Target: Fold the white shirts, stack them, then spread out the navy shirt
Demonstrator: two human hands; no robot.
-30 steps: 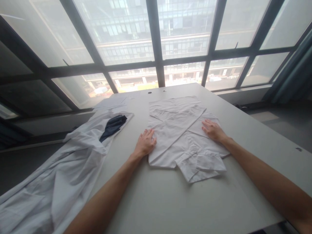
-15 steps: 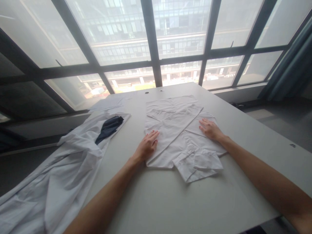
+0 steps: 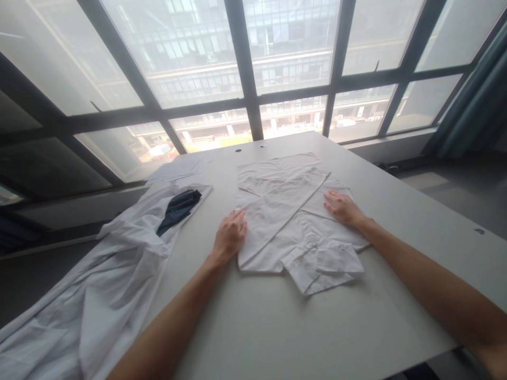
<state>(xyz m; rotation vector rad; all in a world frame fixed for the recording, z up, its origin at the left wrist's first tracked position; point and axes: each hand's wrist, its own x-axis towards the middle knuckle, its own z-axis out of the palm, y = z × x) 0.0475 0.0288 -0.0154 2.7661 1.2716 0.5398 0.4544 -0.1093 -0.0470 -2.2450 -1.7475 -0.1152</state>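
Observation:
A white garment that looks like a shirt lies flat in front of me, its sleeves folded across one another. One gathered cuff end sticks out past its near edge. At the garment's left edge rests my left hand, palm down with fingers stretched forward. My right hand lies flat on the right side of the cloth, fingers extended. Neither hand grips anything.
The garment lies on a white table. Crumpled white cloth hangs over its left side, with a dark folded cloth on top. Pale sheets lie at the far left corner, before large windows.
My left hand has slid left, from on the garment to its left edge. My right hand stays in about the same place on the cloth.

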